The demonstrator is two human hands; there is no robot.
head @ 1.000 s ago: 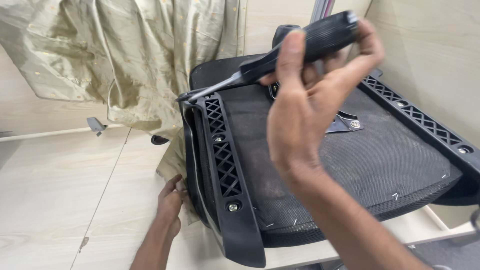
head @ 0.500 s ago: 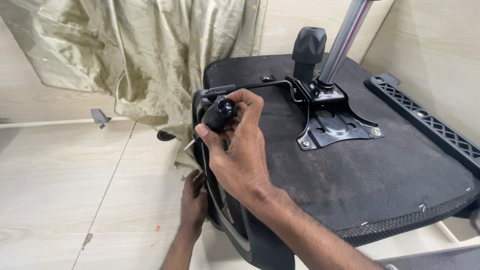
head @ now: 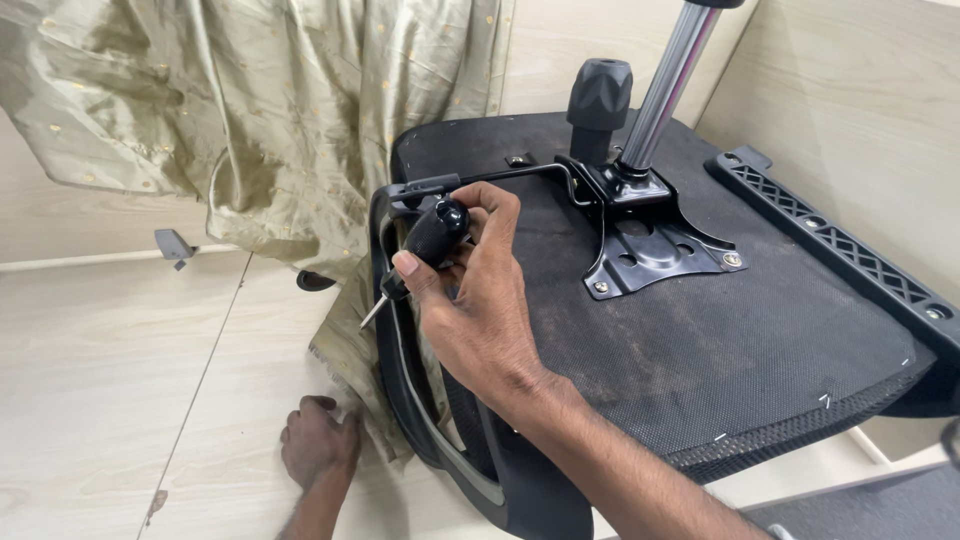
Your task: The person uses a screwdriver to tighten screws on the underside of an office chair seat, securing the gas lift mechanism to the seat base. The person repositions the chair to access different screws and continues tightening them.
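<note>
The screwdriver (head: 425, 250) sits in my right hand (head: 480, 300), fingers and thumb wrapped tight around its black handle, just off the left edge of the upturned chair seat (head: 720, 340). Its long axis slants from the rounded butt at upper right, down and to the left, ending in the bare metal tip that pokes out past my thumb over the pale floor (head: 110, 400). The tip points away from the seat and hangs just outside the black armrest frame (head: 400, 350) that curves down along the seat's side. My left hand (head: 318, 440) is lower, resting on the floor beside the hem of the olive cloth (head: 260, 120), fingers curled; I cannot tell whether it grips anything. The right hand is clearly the nearer one to the frame. Farther right, the metal mounting plate (head: 650, 250) and chrome column (head: 670, 80) stand well apart from the tool.
</note>
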